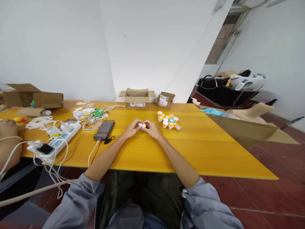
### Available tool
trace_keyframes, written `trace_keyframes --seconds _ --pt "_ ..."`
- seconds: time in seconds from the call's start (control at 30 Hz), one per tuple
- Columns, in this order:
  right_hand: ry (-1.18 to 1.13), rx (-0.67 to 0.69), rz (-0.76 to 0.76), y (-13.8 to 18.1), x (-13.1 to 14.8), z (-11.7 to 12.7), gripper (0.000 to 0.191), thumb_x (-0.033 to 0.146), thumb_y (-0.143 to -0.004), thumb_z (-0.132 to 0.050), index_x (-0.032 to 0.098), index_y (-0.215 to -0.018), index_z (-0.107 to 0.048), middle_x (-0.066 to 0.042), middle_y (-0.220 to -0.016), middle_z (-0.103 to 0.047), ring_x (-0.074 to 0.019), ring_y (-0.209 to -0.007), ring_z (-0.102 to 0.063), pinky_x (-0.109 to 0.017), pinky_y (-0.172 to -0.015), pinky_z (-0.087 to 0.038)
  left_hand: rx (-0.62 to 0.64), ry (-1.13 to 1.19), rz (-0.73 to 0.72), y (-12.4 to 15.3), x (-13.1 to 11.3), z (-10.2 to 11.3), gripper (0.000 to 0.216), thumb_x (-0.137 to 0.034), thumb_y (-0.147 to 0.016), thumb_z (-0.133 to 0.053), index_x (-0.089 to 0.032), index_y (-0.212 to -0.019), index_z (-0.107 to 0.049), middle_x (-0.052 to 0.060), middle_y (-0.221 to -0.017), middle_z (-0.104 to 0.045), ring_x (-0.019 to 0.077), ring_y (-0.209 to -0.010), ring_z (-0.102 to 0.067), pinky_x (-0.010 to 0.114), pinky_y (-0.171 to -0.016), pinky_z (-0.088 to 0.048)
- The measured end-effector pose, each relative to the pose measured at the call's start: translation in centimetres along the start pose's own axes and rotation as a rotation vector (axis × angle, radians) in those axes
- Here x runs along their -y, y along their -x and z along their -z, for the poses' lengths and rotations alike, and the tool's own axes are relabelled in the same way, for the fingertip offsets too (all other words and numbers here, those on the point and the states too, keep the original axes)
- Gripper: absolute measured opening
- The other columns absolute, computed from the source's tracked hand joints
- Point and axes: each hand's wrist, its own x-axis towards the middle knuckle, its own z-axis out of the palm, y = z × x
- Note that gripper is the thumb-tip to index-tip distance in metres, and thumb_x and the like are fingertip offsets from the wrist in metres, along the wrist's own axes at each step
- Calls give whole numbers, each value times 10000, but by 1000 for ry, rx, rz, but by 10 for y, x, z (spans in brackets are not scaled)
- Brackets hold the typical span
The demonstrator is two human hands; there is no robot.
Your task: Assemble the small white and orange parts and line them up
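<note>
In the head view, the left hand (134, 127) and right hand (151, 128) are together grasping a small white-and-orange container (142, 126) over the bench (147, 152). Similar containers (165, 119) are sitting clustered right of the hands; an open cardboard box (137, 99) is standing near the wall (152, 51).

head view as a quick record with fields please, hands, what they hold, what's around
left hand and right hand: together hold a small white-and-orange piece
right of hands: cluster of similar pieces, one teal-topped
far side: open cardboard box, smaller carton
left: power strip, cables
surface: yellow-brown table
</note>
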Motion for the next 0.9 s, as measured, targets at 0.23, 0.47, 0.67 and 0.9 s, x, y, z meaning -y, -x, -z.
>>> trace_keyframes --seconds 0.23,0.47,0.67,0.9 --pt "9 -3 6 0 -5 0 365 439 -614 -810 226 -851 -632 4 -813 -705 -185 -744 -658 -346 -722 -554 -43 -96 74 2 -2 -1 328 -514 -908 -573 -202 -910 -674 27 -862 -706 206 -848 -637 341 -855 -517" --pt "36 0 25 0 -7 1 324 425 -647 -786 231 -859 -636 0 -830 -705 -186 -745 -654 -339 -719 -551 -11 -68 -26 2 -2 -1 293 -399 -870 -645 -220 -1101 -646 49 -1099 -668 215 -1032 -605 338 -943 -489" --pt "58 -5 35 0 -8 1 349 474 -649 -782 234 -853 -631 10 -805 -693 -174 -716 -625 -323 -692 -527 -2 -101 8 3 -10 -1 211 -406 -900 -589 -217 -974 -649 26 -975 -678 202 -933 -611 329 -907 -486" --pt "54 -2 21 0 -8 2 293 388 -642 -757 234 -850 -620 17 -804 -681 -165 -718 -623 -315 -707 -522 4 -83 45 4 -10 -1 297 -431 -881 -612 -216 -1085 -625 0 -873 -673 187 -814 -619 306 -817 -496"
